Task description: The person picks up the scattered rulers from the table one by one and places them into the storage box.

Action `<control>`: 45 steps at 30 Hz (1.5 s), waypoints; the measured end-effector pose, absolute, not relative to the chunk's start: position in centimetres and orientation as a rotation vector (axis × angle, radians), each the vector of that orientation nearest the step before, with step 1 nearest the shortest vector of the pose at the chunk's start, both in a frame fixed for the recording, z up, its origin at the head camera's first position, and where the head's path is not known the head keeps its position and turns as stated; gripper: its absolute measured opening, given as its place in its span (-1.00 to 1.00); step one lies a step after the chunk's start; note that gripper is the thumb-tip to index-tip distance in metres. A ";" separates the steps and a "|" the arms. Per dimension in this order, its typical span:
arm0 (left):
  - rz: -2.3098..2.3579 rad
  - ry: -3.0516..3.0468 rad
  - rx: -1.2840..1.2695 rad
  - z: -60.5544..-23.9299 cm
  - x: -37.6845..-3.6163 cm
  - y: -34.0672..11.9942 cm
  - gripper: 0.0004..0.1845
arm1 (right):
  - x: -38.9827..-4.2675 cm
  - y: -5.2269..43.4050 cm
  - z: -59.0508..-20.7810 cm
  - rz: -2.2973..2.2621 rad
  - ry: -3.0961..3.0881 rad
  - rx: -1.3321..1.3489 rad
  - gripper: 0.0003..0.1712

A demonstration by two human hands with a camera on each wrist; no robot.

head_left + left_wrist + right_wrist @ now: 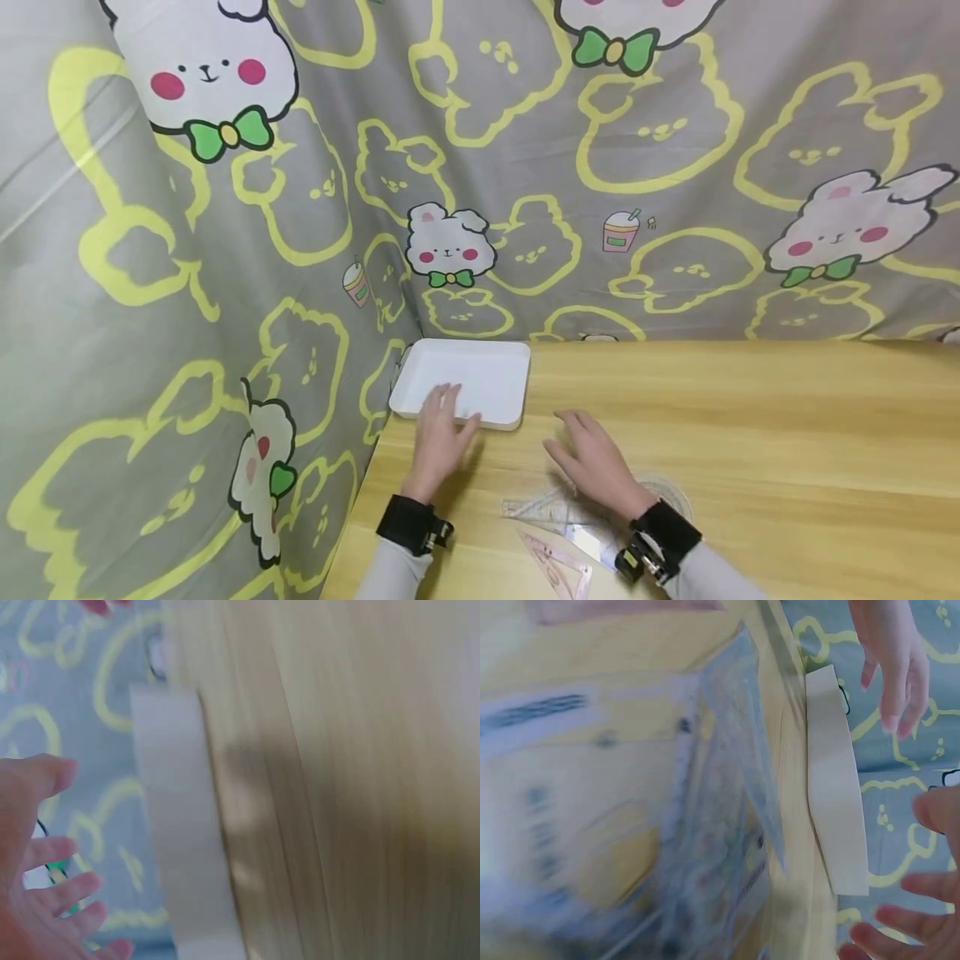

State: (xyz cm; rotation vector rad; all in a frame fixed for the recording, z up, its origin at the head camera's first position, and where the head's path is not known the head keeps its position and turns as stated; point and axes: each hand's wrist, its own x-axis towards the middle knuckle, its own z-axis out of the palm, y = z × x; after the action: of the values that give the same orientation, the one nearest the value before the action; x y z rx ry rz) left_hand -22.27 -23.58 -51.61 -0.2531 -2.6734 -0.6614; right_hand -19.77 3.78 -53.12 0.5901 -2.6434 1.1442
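Note:
My left hand [441,442] is over the front edge of a white rectangular tray [480,375], its fingers extended and nothing held. The left wrist view shows this hand's spread fingers [64,896] beside the tray's side wall [184,817]; I cannot tell whether they touch. To the right, my right hand [596,462] hovers above the table with loose, slightly bent fingers and holds nothing. Beneath it lie clear drawing tools, among them a ruler-like strip [540,510] and a rounded piece like a protractor [678,496]. A pink set square [542,550] lies nearer me.
The wood-grain table [787,433] extends to the right. A grey patterned cloth [540,233] hangs behind it and along the left, close to the tray. In the right wrist view, clear plastic pieces [742,712] overlap, partly blurred.

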 end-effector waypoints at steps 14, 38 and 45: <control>-0.860 -2.588 -0.080 -52.4 -27.2 -30.8 -0.32 | -26.6 -1.2 -53.8 1.744 -2.589 0.359 -0.10; -1.058 -2.763 -0.009 -53.8 -27.9 -32.5 -0.18 | -28.0 -3.9 -56.9 1.796 -2.504 0.382 -0.22; -1.092 -2.796 -0.027 -54.3 -28.1 -31.5 -0.16 | -28.6 -2.4 -56.7 1.700 -2.574 0.443 -0.25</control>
State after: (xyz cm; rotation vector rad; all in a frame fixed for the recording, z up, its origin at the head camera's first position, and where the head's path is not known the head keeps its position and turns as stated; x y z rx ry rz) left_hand -28.09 -31.55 -54.26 -0.0266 -2.7964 -1.0921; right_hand -28.58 -2.36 -56.72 0.4431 -2.5736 1.6999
